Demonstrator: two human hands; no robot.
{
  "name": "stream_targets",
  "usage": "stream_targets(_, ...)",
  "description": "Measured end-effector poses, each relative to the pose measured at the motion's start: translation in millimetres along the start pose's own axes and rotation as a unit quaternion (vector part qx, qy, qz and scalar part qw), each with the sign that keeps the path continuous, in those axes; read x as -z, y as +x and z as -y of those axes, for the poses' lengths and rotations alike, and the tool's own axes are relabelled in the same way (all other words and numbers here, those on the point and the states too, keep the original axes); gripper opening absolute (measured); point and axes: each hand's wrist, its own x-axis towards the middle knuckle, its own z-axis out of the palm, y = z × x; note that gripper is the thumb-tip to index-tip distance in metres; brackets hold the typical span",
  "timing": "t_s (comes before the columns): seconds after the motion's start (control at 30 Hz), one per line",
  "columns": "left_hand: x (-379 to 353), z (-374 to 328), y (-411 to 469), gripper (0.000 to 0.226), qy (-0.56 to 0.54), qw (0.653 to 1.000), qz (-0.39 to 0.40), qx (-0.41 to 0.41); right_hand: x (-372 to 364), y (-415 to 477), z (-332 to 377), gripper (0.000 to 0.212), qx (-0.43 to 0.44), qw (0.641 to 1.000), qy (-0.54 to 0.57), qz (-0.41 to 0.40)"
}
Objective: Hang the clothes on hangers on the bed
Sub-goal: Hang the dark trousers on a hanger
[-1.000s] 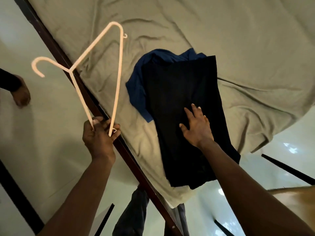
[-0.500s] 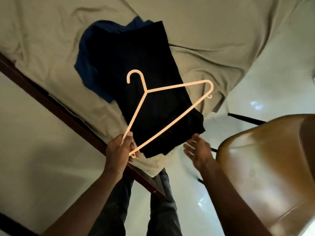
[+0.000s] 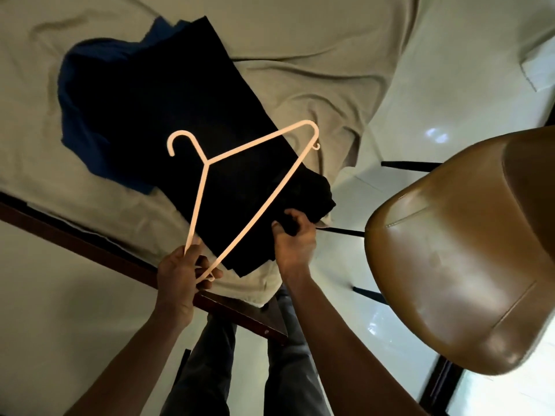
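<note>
The bed (image 3: 300,40) fills the upper part of the view. It is covered with a wrinkled grey-green sheet, and a dark wooden frame (image 3: 90,244) runs along its near edge to a corner just in front of the person. To the right, on the pale glossy floor (image 3: 60,310), stands a brown leather-look chair (image 3: 465,250) with thin black legs, close beside the bed's corner.

A black garment (image 3: 186,115) lies folded flat on the sheet, reaching from the middle of the bed to its near corner. It lies on top of a blue garment (image 3: 81,85), which shows along its left side and far end. The person's legs in grey trousers (image 3: 210,355) show below the bed corner.

A pale plastic hanger (image 3: 196,205) is held above the black garment. Its hook points up and to the left, and one shoulder end points toward the chair.

Of the two hands, the left hand (image 3: 180,274) is clenched around the hanger's near shoulder end, where the arm and bottom bar meet. The right hand (image 3: 292,244) grasps the near right edge of the black garment, fingers curled into the bunched cloth at the bed's corner.
</note>
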Motion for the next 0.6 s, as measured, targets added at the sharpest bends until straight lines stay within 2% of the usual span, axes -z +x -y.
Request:
stream_targets(0.1,2,2,1,0.031,-0.01,1.0,-0.002,0.005,-6,-2,-3,0.037,0.034,0.996,-0.016,0.081)
stream_targets(0.17,2,6,1,0.034,-0.01,1.0,-0.001,0.007,-10,2,-2,0.036,0.004,0.993,0.033,0.113)
stream_targets(0.3,-3,22,-4,0.048,0.004,1.0,0.026,0.014,-8,18,-13,0.033,-0.058,0.988,0.073,0.126)
stream_targets(0.37,-12,34,-6,0.048,0.016,0.999,0.033,0.026,0,14,-1,0.042,-0.138,0.957,0.201,0.154)
stream_targets(0.43,-23,48,-7,0.045,0.036,0.999,0.019,0.034,9,13,2,0.07,-0.208,0.897,0.347,0.178)
stream_targets(0.5,-34,63,-6,0.046,0.055,0.998,-0.006,0.031,18,13,5,0.077,-0.231,0.879,0.383,0.164)
stream_targets(0.53,-38,68,-7,0.046,0.06,0.998,-0.018,0.028,19,11,8,0.069,-0.231,0.888,0.369,0.152)
stream_targets(0.6,-46,74,-7,0.041,0.058,0.997,-0.038,0.027,19,8,14,0.049,-0.204,0.937,0.263,0.103)
